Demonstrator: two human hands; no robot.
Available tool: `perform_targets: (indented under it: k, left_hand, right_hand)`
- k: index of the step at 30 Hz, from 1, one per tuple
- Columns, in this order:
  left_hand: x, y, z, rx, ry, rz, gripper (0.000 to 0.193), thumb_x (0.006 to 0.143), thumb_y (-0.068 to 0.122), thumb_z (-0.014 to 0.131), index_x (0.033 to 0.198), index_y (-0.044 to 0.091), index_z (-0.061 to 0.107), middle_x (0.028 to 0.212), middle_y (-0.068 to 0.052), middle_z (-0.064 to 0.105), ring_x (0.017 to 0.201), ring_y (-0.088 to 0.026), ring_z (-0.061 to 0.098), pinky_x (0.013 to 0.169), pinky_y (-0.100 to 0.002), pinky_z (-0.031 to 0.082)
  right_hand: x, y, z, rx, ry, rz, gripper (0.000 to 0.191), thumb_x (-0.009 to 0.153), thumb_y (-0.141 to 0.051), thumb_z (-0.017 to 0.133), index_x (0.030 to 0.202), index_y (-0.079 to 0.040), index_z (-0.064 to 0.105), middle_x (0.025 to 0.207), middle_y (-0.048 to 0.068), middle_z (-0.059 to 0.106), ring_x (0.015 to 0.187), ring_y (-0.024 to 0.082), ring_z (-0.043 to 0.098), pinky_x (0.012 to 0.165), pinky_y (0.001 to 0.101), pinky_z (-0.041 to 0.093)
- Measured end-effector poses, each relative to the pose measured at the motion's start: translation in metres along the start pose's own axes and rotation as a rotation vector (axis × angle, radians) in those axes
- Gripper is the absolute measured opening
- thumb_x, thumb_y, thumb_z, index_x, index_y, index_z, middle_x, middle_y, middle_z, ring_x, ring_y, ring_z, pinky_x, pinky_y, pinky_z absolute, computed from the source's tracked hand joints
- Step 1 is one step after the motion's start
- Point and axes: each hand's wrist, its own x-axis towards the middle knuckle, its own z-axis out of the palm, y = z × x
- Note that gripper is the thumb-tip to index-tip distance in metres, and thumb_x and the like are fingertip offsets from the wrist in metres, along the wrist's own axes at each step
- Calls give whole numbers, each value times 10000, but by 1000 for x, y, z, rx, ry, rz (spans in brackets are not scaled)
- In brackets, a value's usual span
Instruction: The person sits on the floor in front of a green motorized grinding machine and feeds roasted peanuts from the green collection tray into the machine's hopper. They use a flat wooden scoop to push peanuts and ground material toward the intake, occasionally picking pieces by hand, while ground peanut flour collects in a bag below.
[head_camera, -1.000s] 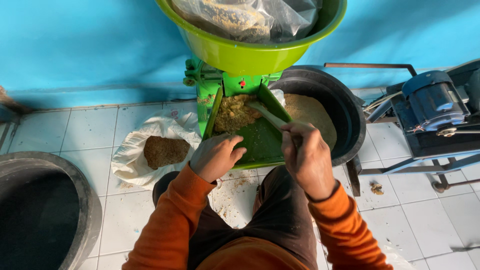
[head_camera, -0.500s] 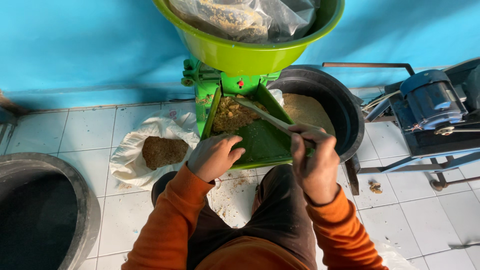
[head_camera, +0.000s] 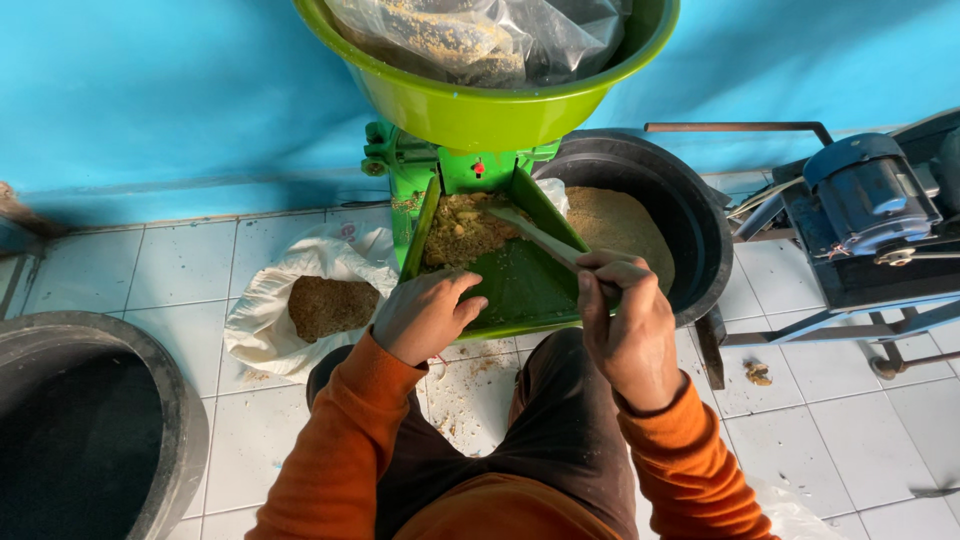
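Both hands' fingers curl: right hand gripping stick, left hand on tray.

Green basin above the green chute: rim cut off by top edge. Plastic bag inside basin: top cut off, contents unclear. Black tub left of chute: cut by left and bottom edges. Motor right of chute: partly out of frame. Stick: lower end hidden in right hand.

Right hand holds stick over green tray; left hand rests on tray edge beside crumbly mash.
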Motion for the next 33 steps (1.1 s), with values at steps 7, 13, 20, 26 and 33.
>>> perform_targets:
  k: [7, 13, 20, 26, 33]
  left_hand:
    - [0, -1, 1, -3, 31, 44, 309, 896, 294, 731, 1104, 66, 726, 941, -151, 756, 815, -355, 715, 707, -452, 558]
    - [0, 0, 3, 23, 14, 25, 313, 896, 298, 724, 1124, 83, 725, 902, -140, 751, 784, -349, 711, 683, -451, 555]
    - [1, 3, 1, 43, -69, -53, 307, 909, 320, 712, 1122, 101, 739, 785, -154, 726, 707, -349, 698, 659, -460, 545]
    - [4, -2, 3, 37, -34, 12, 191, 862, 245, 739, 940, 73, 767, 852, -152, 734, 779, -354, 693, 705, -459, 546]
    - [18, -26, -3, 626, -173, 156, 131, 884, 73, 651, 822, 93, 764, 984, -101, 748, 1086, -275, 625, 1001, -504, 458]
  right_hand:
    - [-3, 1, -1, -13, 0, -5, 237, 990, 60, 667, 1075, 30, 449, 1109, 203, 694, 864, 290, 728, 726, 330, 591]
    - [-8, 4, 6, 51, -56, -41, 218, 987, 52, 667, 1082, 33, 471, 1123, 187, 672, 930, 302, 728, 784, 333, 603]
    - [-11, 5, 14, 53, -57, 72, 196, 977, 45, 681, 1065, 31, 506, 1151, 193, 693, 862, 261, 739, 720, 316, 608]
    - [-4, -11, -45, -21, -4, 91, 232, 1025, 23, 665, 1125, 12, 456, 1122, 165, 721, 929, 250, 759, 775, 308, 609]
    - [-13, -29, -83, -93, -70, 142, 232, 984, 34, 666, 1089, 17, 460, 1082, 174, 723, 823, 203, 737, 717, 285, 585]
